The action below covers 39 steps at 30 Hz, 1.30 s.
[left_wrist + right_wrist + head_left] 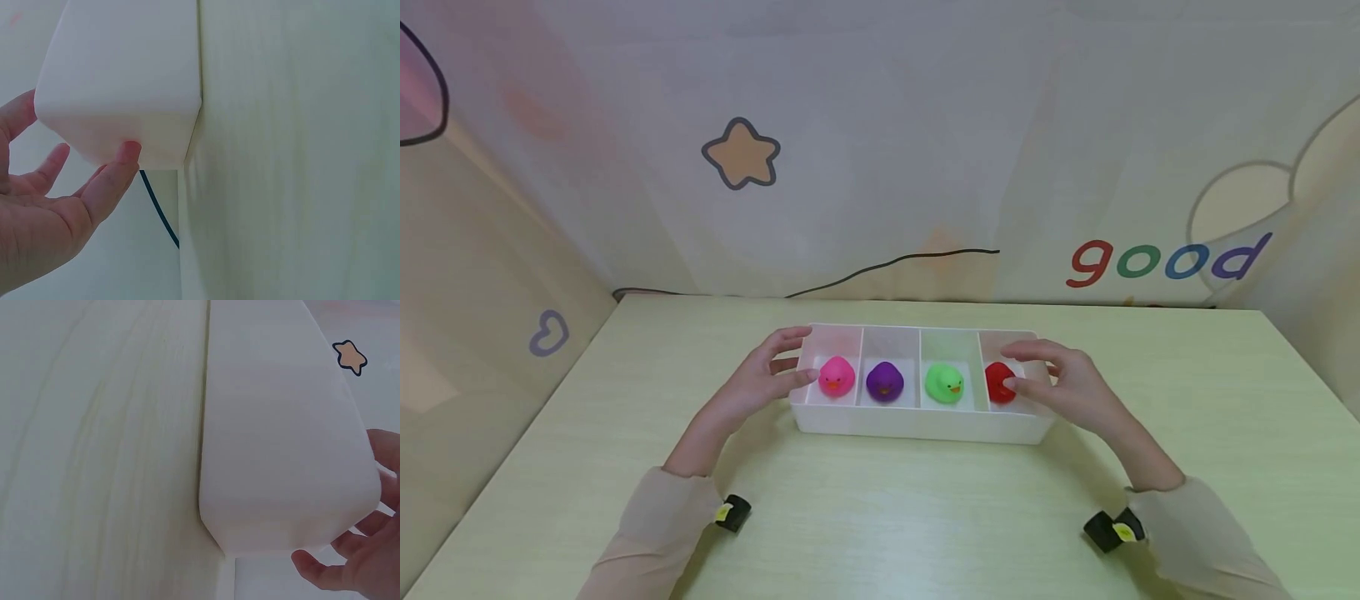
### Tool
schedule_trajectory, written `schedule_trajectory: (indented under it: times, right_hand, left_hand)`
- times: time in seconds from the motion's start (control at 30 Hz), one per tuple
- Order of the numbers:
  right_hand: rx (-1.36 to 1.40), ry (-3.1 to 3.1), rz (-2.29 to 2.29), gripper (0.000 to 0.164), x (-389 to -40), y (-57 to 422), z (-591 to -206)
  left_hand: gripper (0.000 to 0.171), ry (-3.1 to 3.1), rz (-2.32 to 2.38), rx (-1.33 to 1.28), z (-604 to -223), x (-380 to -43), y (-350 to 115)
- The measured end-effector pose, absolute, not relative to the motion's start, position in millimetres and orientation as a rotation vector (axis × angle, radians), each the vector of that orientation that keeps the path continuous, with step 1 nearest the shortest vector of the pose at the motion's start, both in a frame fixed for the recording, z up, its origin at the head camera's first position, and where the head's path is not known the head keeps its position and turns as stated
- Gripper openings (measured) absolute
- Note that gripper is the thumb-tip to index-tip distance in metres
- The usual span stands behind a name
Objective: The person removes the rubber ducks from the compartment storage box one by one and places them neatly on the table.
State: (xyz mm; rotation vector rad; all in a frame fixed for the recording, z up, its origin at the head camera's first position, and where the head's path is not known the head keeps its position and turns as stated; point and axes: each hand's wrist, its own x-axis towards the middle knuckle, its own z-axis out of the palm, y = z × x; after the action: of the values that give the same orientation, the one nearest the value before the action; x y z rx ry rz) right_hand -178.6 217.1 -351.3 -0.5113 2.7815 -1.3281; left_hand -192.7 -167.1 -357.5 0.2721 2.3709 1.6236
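A white box [917, 423] with compartments in a row stands on the table. Inside, one per compartment, sit a pink toy duck [837, 380], a purple toy duck [885, 384], a green toy duck [942, 382] and a red toy duck [997, 382]. At the box's left end is my left hand [758, 377], fingers spread; the left wrist view shows a fingertip against the end wall. My right hand [1072, 385] is by the right end, its thumb overlapping the red duck in the head view; whether they touch I cannot tell. It partly hides that compartment.
The pale wooden table [891, 517] extends around the box. A printed cloth backdrop [880, 150] with a star and coloured letters rises behind it. Each forearm wears a black band; the left band [733, 512] and right band [1105, 531] hang below the sleeves.
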Motion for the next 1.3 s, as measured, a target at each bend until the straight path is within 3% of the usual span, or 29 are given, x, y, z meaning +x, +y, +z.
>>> schedule_trajectory:
  times: [0.7, 1.3]
  right_hand:
    - [-0.587, 2.919, -0.778, 0.030, -190, 195, -348]
    - [-0.606, 2.955, -0.716, 0.026, -193, 192, -348]
  left_hand:
    - [0.050, 2.349, 1.513, 0.244, -360, -196, -170]
    - [0.052, 2.323, 1.517, 0.235, -360, -197, -170]
